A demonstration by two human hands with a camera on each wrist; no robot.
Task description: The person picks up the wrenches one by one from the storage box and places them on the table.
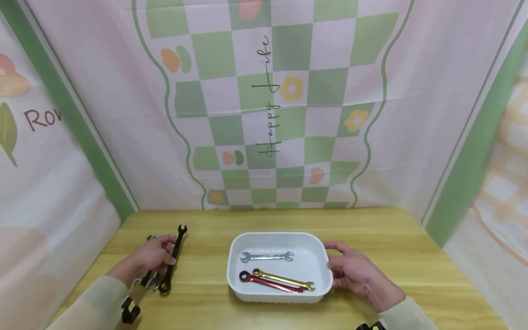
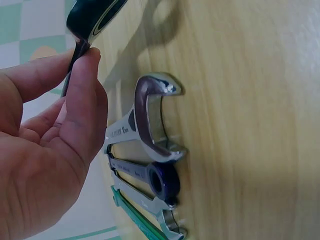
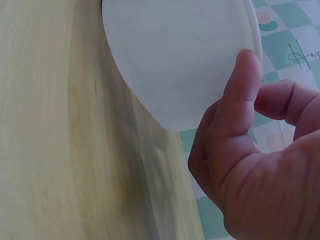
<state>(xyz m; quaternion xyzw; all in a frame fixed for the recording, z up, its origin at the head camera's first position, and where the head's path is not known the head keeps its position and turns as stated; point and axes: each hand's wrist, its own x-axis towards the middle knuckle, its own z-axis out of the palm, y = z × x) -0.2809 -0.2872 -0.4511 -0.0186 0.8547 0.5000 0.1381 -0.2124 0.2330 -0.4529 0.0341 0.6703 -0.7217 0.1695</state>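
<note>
My left hand [image 1: 154, 254] pinches a black combination wrench [image 1: 176, 250] by its shaft, its ring end toward me and its open jaw pointing away. In the left wrist view the thumb and fingers hold the shaft just below the ring end. On the table beside that hand lie a large silver open-end wrench [image 2: 150, 117], a ring wrench [image 2: 162, 180] with a dark purple end, another silver wrench [image 2: 145, 197] and a green wrench [image 2: 135, 212]. My right hand [image 1: 354, 272] grips the right edge of a white tray [image 1: 280, 297], curled fingers at its rim.
Inside the tray lie a silver double open-end wrench [image 1: 267, 257], a red ratchet wrench [image 1: 272, 284] and a gold ratchet wrench [image 1: 284, 277] that overlaps the red one. The wooden table [image 1: 206, 224] backs onto a patterned cloth curtain [image 1: 255, 105], with more cloth at both sides.
</note>
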